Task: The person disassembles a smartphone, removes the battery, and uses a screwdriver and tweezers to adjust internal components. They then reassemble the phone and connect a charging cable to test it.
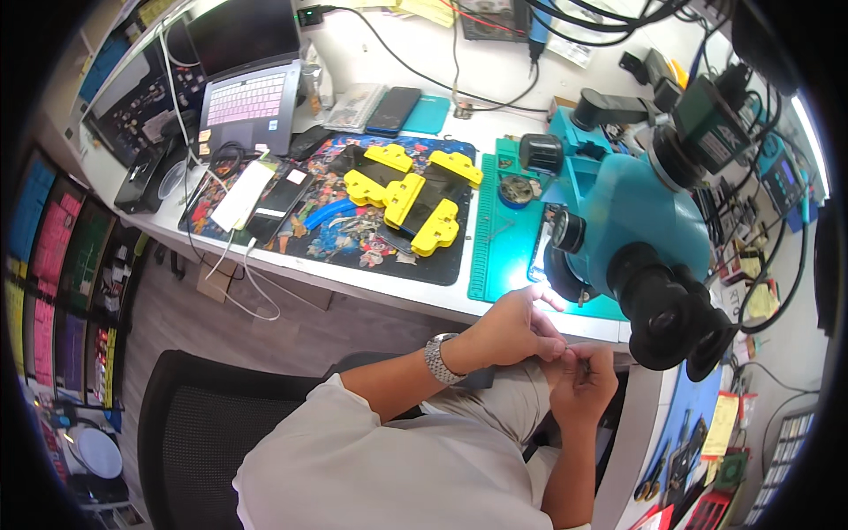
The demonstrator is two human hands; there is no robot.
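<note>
In front of my lap, just off the table's front edge, my left hand (515, 331) and my right hand (584, 378) meet at the fingertips. The left thumb and a finger pinch together, while another finger points toward the lit mat. My right hand is curled closed against the left fingertips. Whatever lies between them is too small to make out. A teal microscope (643, 216) stands beyond my hands, its black eyepieces to their right. Under it, a bright light falls on a green work mat (495, 225), where a phone-like frame (540, 246) is partly hidden by the microscope.
Left of the mat, yellow clamps (404, 200) grip dark phones on a patterned mat (336, 243). Farther left are an open laptop (247, 102), a white phone-like slab (242, 196) and cables. A round tin (516, 190) sits on the green mat. Scissors (651, 481) lie at right.
</note>
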